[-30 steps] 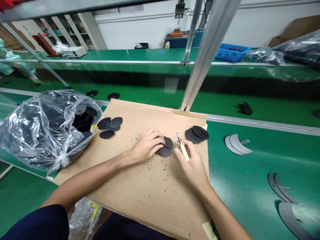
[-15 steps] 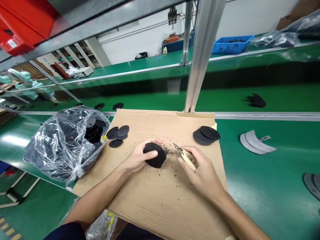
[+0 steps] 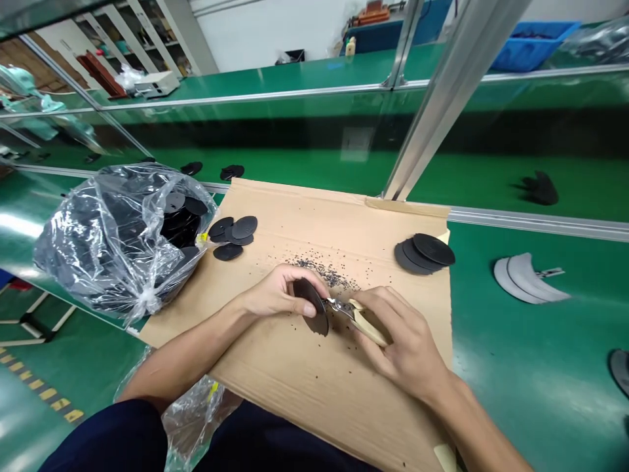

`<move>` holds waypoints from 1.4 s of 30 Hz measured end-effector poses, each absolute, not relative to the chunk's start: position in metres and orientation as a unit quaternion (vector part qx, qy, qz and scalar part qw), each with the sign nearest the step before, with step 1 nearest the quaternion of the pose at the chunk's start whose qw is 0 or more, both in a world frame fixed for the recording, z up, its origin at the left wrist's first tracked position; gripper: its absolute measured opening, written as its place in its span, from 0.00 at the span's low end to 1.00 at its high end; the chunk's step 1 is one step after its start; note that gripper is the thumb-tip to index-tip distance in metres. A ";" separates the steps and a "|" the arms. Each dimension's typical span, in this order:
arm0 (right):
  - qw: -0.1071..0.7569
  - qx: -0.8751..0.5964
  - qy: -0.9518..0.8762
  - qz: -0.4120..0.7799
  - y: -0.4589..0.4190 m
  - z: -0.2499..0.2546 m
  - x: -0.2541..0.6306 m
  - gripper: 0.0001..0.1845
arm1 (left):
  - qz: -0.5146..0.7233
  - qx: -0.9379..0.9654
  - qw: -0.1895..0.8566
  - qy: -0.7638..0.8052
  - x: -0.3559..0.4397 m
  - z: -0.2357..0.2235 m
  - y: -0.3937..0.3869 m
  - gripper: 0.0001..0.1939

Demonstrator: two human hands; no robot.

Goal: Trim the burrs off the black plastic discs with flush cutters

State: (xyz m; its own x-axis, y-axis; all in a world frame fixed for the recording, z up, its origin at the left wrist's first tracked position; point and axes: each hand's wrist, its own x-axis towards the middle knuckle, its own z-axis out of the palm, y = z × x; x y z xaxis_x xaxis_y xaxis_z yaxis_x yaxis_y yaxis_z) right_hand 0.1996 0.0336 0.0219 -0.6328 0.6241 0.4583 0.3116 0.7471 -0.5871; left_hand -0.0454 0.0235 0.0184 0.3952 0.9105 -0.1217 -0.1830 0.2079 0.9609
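Note:
Between its thumb and fingers, my left hand (image 3: 282, 292) grips a black oval disc (image 3: 313, 314), tilted nearly on edge above the cardboard. Cutting pliers (image 3: 366, 324) with cream handles are closed in my right hand (image 3: 405, 341). Their metal jaws reach the disc's right edge; whether they bite on it I cannot tell. Small black scraps (image 3: 329, 272) lie scattered on the cardboard sheet (image 3: 314, 406) just beyond and below my hands. A group of black discs (image 3: 244, 227) lies at the left, and a stack of black discs (image 3: 432, 250) at the right.
A clear plastic bag (image 3: 113, 262) full of black discs stands left of the cardboard. Grey curved parts (image 3: 525, 278) lie on the green bench (image 3: 515, 367) at the right. A metal post (image 3: 442, 111) rises at the back, and a blue bin (image 3: 531, 49) stands behind it.
The black disc has turned from facing up to nearly edge-on. The pliers have come left to its edge. The camera view has tilted downward and shifted.

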 end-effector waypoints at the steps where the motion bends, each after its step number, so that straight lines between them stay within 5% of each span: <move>1: 0.327 -0.263 -0.879 0.227 0.034 0.022 0.201 0.14 | 0.396 0.486 0.683 0.376 -0.046 0.019 0.024 0.22; 14: 0.299 -0.322 -0.898 -0.001 0.033 0.020 0.205 0.09 | 0.356 0.557 0.635 0.400 -0.049 0.018 0.023 0.21; 18: 0.249 -0.383 -0.887 -0.066 0.036 0.018 0.206 0.08 | 0.360 0.674 0.504 0.404 -0.047 0.032 0.019 0.13; 23: 0.214 -0.385 -0.894 -0.079 0.038 0.018 0.205 0.10 | 0.282 0.821 0.259 0.424 -0.040 0.030 0.010 0.22; 26: 0.211 -0.400 -0.889 -0.073 0.039 0.018 0.206 0.10 | 0.332 0.807 0.178 0.456 -0.041 0.025 0.012 0.19; 31: 0.239 -0.417 -0.876 0.022 0.039 0.016 0.205 0.09 | 0.483 0.611 0.304 0.548 -0.043 0.026 0.021 0.10; 37: 0.323 -0.383 -0.750 0.432 0.031 0.024 0.194 0.10 | 0.549 0.354 0.619 0.436 -0.028 0.014 0.023 0.24; 42: 0.347 -0.296 -0.710 0.537 0.024 0.032 0.192 0.10 | 0.483 0.485 0.614 0.392 -0.021 0.010 0.016 0.17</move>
State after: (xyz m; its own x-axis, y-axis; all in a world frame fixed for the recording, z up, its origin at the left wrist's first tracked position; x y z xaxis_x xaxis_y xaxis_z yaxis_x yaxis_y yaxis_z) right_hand 0.1920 0.0240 0.0325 -0.5838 0.7930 0.1741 0.0476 0.2475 -0.9677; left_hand -0.0210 0.0155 0.0100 0.2254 0.9742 -0.0136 -0.2133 0.0629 0.9750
